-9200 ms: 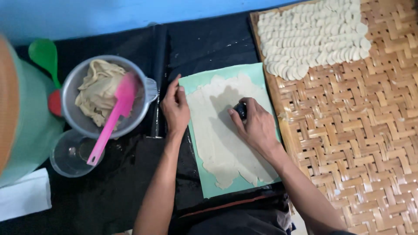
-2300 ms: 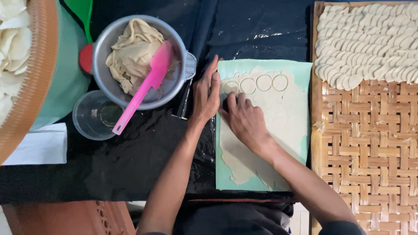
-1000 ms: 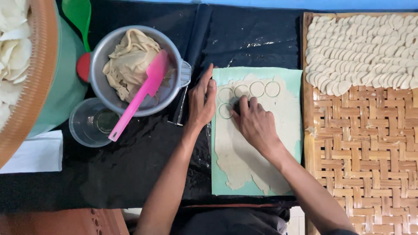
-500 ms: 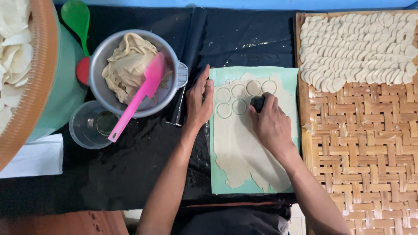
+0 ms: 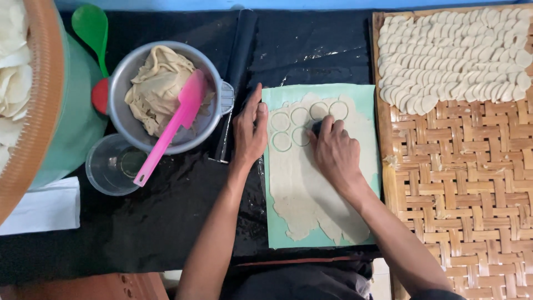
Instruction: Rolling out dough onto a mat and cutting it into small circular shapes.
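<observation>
Black plastic sheet (image 5: pixel 166 222) covers tabletop, creased, glossy under even soft light. Blue wall strip (image 5: pixel 311 4) along far edge. Reddish-brown wood (image 5: pixel 83 286) at near-left corner.

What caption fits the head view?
Right hand presses a round cutter into rolled dough; left hand steadies the green mat.

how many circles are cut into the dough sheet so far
6 show on the dough sheet: four in a top row, two below at left. The right hand may hide another.

Dough sheet (image 5: pixel 311 194) on mat (image 5: pixel 366 100) (bowl (image 5: pixel 125 125) left, tray (image 5: pixel 472 183) right).
</observation>
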